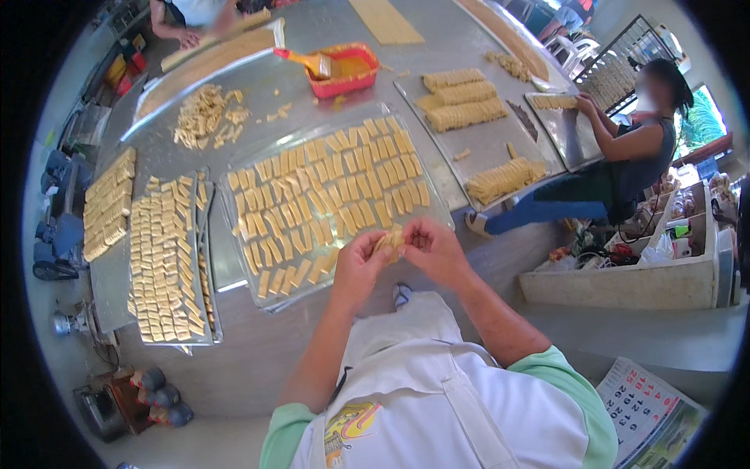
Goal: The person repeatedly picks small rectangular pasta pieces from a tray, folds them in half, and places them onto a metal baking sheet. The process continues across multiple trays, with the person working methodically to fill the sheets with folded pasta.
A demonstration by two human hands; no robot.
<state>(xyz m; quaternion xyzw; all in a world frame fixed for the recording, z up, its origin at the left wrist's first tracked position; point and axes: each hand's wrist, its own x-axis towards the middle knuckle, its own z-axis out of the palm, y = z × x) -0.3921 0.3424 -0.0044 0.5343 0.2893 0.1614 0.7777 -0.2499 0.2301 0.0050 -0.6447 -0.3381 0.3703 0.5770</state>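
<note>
Both hands meet over the near edge of a metal tray point(439, 205). My left hand point(359, 266) and my right hand point(431, 248) pinch a small clump of pale dough pieces point(388, 244) between the fingertips. The fingers partly cover it, so how many pieces are in it cannot be told. On the tray, short flat dough strips point(316, 197) lie in several rows.
Left of the tray are another tray of dough strips point(162, 262) and stacked dough pieces point(111, 205). Beyond lie a dough scrap heap point(209, 117) and a red basin point(361, 81) with a brush point(305, 61). A co-worker point(655, 141) sits right, handling a tray point(564, 141); another person's hand point(186, 37) is at far left.
</note>
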